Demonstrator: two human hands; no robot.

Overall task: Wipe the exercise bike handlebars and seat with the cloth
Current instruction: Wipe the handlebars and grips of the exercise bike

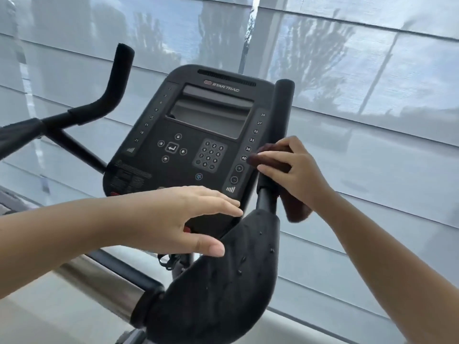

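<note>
Right hand (pixel 295 170): fingers and thumb curl round the cloth (pixel 296 209) and clamp it against the right handlebar (pixel 283 108). The cloth lies between palm and grip, and a loose tail hangs below the wrist. The forearm enters from the lower right, with the wrist turned in toward the post.

The handlebar's long axis stands near upright, leaning slightly away. Most of its uncovered length lies above the hand; a short stretch runs below, down to the arm pad (pixel 223 281). Judgement: the wiping stroke must travel along that axis, chiefly upward.

Left hand (pixel 188 217): fingers straight, lightly spread, palm down, holding nothing. It hovers at the lower edge of the console (pixel 198 135), just above the arm pad; contact cannot be confirmed.

The left handlebar (pixel 119 78) lies well apart, on the left hand's side. Seat: not in view.
</note>
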